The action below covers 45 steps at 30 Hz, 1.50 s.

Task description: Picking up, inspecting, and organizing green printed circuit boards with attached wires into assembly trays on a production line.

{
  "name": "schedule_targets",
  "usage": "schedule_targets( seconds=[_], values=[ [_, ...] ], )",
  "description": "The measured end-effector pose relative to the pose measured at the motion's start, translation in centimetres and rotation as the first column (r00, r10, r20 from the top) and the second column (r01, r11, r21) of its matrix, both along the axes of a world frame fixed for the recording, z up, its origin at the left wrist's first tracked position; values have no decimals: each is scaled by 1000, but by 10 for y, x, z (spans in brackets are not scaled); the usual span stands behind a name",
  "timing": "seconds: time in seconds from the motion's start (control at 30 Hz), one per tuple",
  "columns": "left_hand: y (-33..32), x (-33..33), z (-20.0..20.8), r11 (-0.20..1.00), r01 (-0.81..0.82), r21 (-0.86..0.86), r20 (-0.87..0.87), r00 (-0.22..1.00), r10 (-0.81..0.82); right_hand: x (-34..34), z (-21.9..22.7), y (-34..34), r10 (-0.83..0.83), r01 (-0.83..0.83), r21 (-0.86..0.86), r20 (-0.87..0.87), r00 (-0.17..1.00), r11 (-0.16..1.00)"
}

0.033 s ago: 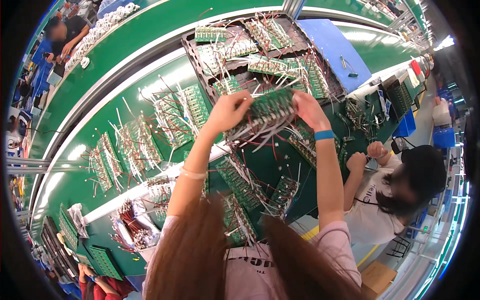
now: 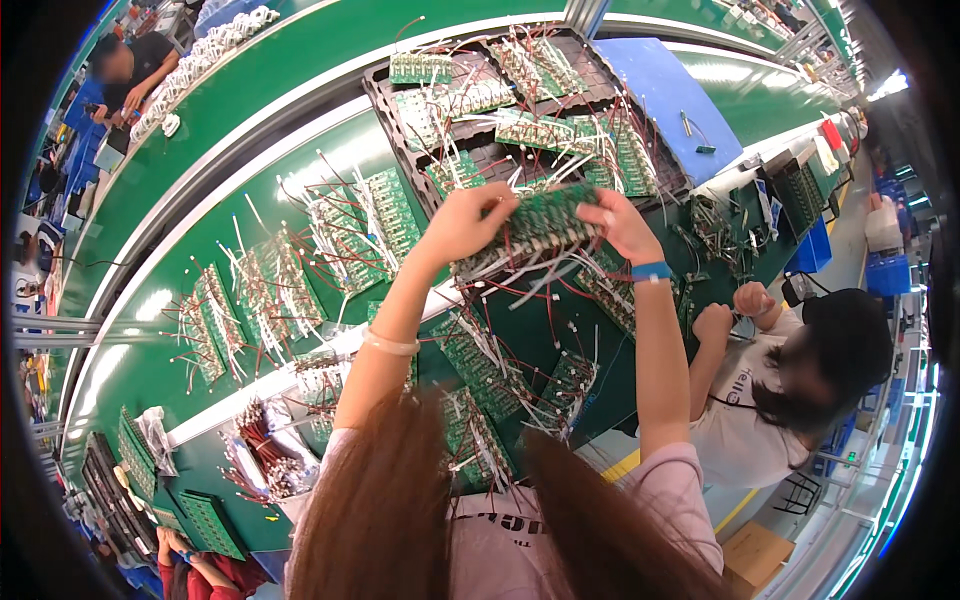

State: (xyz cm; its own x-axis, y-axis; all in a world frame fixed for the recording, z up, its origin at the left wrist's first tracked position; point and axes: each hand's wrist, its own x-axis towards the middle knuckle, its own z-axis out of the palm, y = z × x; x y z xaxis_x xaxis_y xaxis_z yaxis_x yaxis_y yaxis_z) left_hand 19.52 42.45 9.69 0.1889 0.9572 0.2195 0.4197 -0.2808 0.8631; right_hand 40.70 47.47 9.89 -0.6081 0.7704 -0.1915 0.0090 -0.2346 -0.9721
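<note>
Between my two hands, above the bench, is a green circuit board (image 2: 552, 216) with rows of small parts and white and red wires hanging from its near edge. My left hand (image 2: 468, 222) grips its left end, fingers curled. At the right end, my right hand (image 2: 625, 228) pinches the board with the thumb over its face; the fingers behind are partly hidden. Beyond the board lies a black tray (image 2: 405, 160) holding several wired boards (image 2: 535, 130). More wired boards (image 2: 480, 365) lie on the dark green bench below my hands.
Several wired boards (image 2: 270, 290) lie to the left, near a bundle of wires (image 2: 268, 445). A blue sheet (image 2: 665, 95) is at the far right of the tray. A co-worker (image 2: 750, 400) sits close on my right, near loose dark parts (image 2: 715, 230). Bare boards (image 2: 212, 522) stand lower left.
The board has tilted slightly, showing more of its face. My right hand has shifted a little left and its thumb now lies over the board.
</note>
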Motion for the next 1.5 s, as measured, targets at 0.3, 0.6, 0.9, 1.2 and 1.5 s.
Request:
schedule_targets(
  seconds=[0.3,0.6,0.9,1.2,1.5],
  values=[
    [-10,-1,29,929,-357,-102,416,833,365,56,10,-41,-543,504,307,55,838,807],
    [-72,18,78,747,181,-639,553,784,283,38,80,-106,-381,381,-4,-12,925,925],
    [-114,30,61,664,475,-577,798,502,335,25,75,-142,-336,130,-553,-290,896,823],
    [-89,-26,11,705,175,-688,687,472,553,83,5,-119,-580,562,-213,-32,814,799],
    [-24,0,-90,537,312,-784,616,500,609,70,16,-92,-785,748,-417,119,607,515]
  ],
)
